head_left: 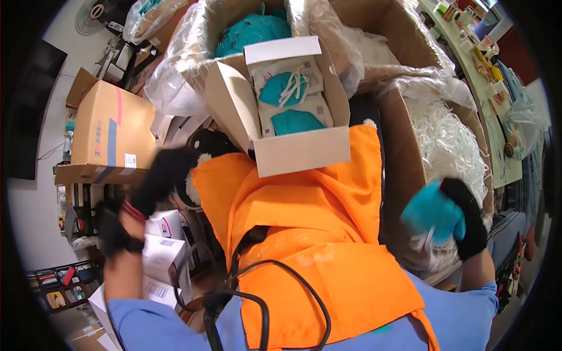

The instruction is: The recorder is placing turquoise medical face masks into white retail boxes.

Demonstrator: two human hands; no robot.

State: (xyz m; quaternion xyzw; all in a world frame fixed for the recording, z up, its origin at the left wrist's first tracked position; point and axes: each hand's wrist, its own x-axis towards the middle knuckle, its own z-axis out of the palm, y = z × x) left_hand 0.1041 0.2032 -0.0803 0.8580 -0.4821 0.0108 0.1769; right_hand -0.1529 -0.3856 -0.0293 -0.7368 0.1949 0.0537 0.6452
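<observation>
- Room with a pale-topped bench (503, 174) at right and plastic-lined cardboard boxes ahead; one holds curly white straps (448, 137).
- Smooth, white-walled carton (304, 155) rests by the creased orange apron (316, 298), its flaps open; its long axis runs away from the wearer, leaning left.
- Inside, two teal masks (297, 123) lie on printed packets, the nearer one crosswise.
- Right hand (471, 219), black-gloved, grips a blurred, rounded mask (433, 213) before the straps; its long axis is unclear.
- Left hand (167, 169), black-gloved, reaches inward beside the carton; blur hides its fingers' state.
</observation>
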